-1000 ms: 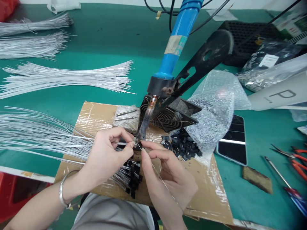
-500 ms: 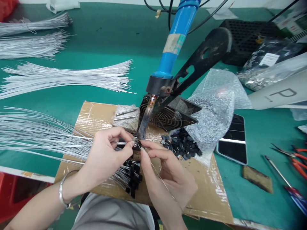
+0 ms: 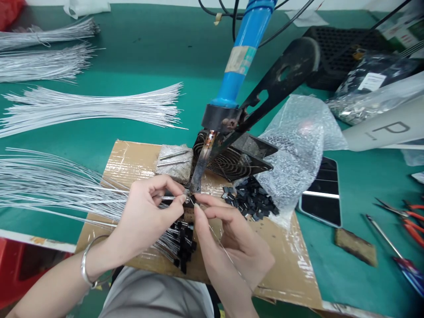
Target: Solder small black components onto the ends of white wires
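**One joint at the iron tip, most wires still waiting**

Nearest, a short row of black finished pieces [image 3: 183,247] lies on the brown cardboard sheet [image 3: 291,265]. The left hand [image 3: 149,216] is pinched shut on a thin silver wire [image 3: 165,198]; the right hand [image 3: 232,238] pinches solder wire [image 3: 215,236]. Both meet at the blue-handled soldering iron [image 3: 232,84]'s tip. Beyond lie loose black components [image 3: 251,201]; fanned silver wire bundles [image 3: 82,108] cover the green bench [image 3: 132,48], so I judge much remains.

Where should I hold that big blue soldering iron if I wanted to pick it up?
Hold the soldering iron by its blue handle, coming from the left side. That part is long, round and bare. A black bracket blocks its right side, and the dark metal tip by both hands is probably hot, so keep off it.
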A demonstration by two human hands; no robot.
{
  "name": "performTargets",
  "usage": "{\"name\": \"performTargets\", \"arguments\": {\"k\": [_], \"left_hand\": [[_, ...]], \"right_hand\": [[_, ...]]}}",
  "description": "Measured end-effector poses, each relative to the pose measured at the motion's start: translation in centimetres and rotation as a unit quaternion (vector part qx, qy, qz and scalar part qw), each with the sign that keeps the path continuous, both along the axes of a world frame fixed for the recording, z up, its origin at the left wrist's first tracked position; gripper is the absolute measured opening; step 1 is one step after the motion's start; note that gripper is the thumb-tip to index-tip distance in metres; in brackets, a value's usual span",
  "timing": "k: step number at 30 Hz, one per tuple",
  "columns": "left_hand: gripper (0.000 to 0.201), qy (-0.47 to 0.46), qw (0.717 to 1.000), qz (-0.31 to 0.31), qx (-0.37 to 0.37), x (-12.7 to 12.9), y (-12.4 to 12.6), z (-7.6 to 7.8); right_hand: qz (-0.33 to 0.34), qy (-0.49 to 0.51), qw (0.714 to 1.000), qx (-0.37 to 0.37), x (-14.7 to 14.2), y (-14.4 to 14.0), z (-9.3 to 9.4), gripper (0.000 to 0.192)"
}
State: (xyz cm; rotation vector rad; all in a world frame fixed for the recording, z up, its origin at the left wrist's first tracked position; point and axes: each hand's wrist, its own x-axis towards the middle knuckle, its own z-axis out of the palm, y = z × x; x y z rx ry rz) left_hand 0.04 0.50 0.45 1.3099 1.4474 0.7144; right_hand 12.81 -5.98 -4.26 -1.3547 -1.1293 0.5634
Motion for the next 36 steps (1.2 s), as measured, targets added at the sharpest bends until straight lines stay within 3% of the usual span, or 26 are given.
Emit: {"name": "performTargets", "arguments": {"k": [36], "left_hand": [[0.011,-0.001,1.0,-0.001,0.002,-0.06,-0.09,-0.17]], "right_hand": [[0.003,-0.023,1.0,0.001,0.21,-0.1,-0.6,0.016]]}}
